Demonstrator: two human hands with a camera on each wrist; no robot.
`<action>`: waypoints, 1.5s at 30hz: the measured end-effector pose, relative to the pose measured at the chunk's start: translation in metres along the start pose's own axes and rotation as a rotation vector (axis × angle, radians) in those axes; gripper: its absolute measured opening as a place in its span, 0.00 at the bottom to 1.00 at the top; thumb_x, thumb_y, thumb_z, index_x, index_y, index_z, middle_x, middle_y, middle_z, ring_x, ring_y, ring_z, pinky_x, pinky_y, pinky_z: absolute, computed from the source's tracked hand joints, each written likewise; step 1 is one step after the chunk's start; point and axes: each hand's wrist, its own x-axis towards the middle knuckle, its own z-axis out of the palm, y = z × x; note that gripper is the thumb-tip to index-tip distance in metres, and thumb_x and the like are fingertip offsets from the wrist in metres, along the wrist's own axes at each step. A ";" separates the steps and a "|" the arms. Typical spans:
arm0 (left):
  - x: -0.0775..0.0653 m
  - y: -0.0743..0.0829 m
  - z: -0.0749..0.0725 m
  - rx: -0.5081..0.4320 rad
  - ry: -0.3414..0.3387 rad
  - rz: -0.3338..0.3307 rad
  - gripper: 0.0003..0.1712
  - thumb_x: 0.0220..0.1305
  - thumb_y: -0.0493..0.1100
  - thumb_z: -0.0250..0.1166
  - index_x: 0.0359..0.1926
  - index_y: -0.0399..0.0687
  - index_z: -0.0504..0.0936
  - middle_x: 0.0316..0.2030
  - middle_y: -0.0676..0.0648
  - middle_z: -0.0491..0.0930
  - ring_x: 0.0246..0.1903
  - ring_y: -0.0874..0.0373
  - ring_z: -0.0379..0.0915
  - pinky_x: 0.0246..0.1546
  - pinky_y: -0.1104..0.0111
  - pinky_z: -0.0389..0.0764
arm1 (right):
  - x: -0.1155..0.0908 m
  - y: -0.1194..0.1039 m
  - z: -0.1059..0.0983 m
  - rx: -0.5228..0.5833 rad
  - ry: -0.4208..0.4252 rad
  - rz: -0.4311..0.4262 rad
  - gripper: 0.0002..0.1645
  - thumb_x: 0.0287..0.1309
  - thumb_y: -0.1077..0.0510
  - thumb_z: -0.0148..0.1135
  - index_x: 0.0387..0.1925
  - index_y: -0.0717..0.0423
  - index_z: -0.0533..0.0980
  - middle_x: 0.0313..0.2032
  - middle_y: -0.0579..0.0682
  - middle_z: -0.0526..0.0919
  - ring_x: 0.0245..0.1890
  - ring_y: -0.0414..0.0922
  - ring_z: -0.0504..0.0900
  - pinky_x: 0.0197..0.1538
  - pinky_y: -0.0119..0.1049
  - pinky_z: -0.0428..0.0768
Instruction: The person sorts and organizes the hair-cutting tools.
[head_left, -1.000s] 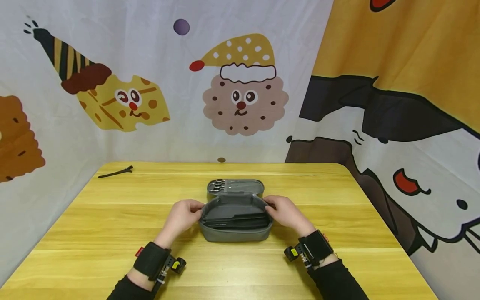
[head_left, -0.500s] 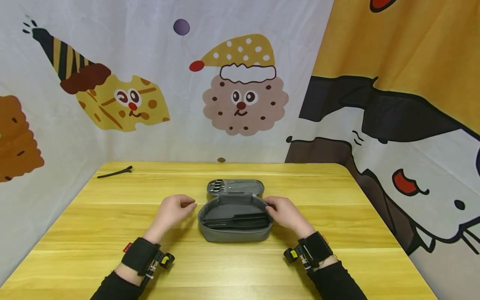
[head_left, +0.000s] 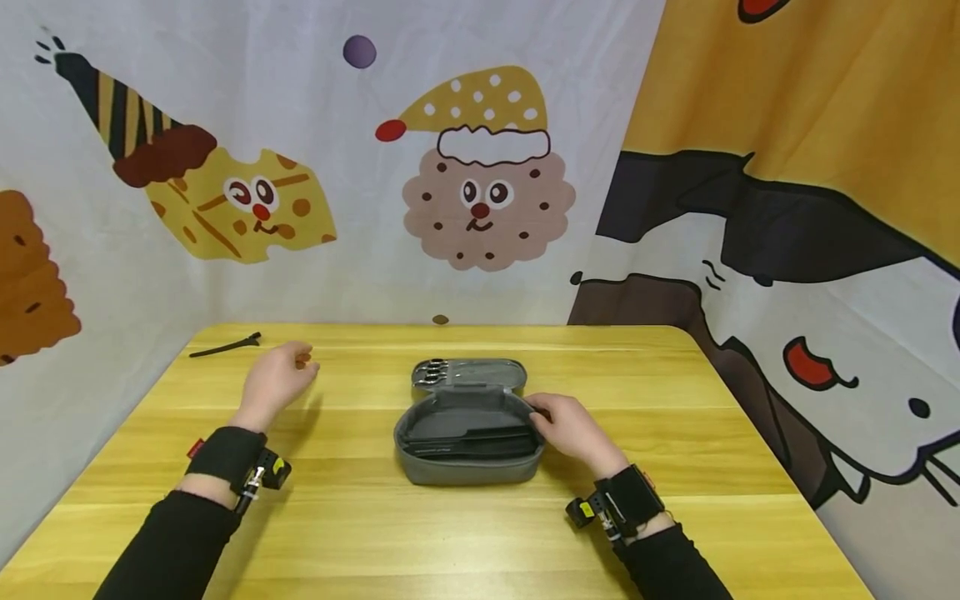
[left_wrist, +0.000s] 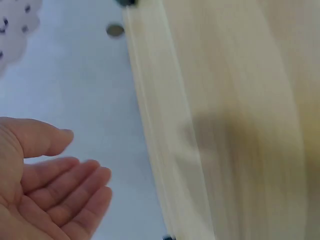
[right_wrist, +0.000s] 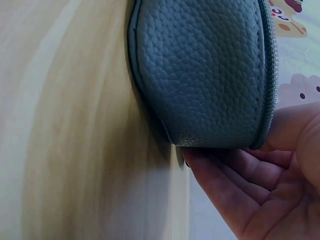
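Note:
A grey zip case with a pebbled leather look stands unzipped on the table, lid folded back. Several black flat tools lie inside it, and scissors sit in the lid. My right hand holds the case's right end; in the right wrist view the thumb is over the zip rim and the fingers are against the outer wall. My left hand is in the air over the table's left side, fingers loosely bent and holding nothing. Just beyond it lies a slim black hair clip.
The wooden table ends at a far edge in front of a printed cloth curtain. Both wrists carry black straps with small cameras. The left wrist view shows mainly tabletop and curtain.
My left hand has let go of the case's left end and moved left and away from me, towards the hair clip. The right hand keeps its hold on the case.

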 end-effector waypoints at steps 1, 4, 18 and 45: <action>0.003 -0.005 -0.002 0.008 0.004 0.004 0.24 0.68 0.37 0.60 0.59 0.22 0.73 0.49 0.25 0.78 0.46 0.31 0.77 0.44 0.43 0.77 | 0.000 0.000 0.000 0.001 0.000 0.000 0.15 0.67 0.66 0.58 0.53 0.60 0.81 0.47 0.54 0.84 0.45 0.49 0.83 0.47 0.46 0.80; 0.011 -0.016 -0.009 0.043 0.016 0.012 0.25 0.68 0.37 0.59 0.59 0.20 0.72 0.49 0.23 0.77 0.46 0.29 0.75 0.44 0.41 0.76 | -0.001 0.002 0.001 -0.003 0.008 -0.005 0.15 0.67 0.66 0.58 0.53 0.60 0.81 0.47 0.55 0.84 0.45 0.50 0.83 0.48 0.47 0.80; 0.039 -0.073 -0.025 0.130 0.000 -0.123 0.35 0.63 0.37 0.59 0.64 0.14 0.61 0.56 0.16 0.65 0.53 0.20 0.62 0.52 0.33 0.67 | -0.001 0.006 0.005 0.011 0.017 0.021 0.14 0.67 0.66 0.59 0.52 0.60 0.81 0.46 0.54 0.85 0.43 0.47 0.83 0.45 0.44 0.80; 0.048 -0.111 -0.035 0.187 -0.252 -0.270 0.40 0.65 0.41 0.58 0.66 0.15 0.55 0.61 0.16 0.57 0.57 0.19 0.56 0.54 0.33 0.65 | 0.000 0.004 0.003 0.016 0.042 -0.018 0.14 0.67 0.66 0.59 0.51 0.60 0.82 0.46 0.54 0.85 0.46 0.49 0.83 0.49 0.47 0.80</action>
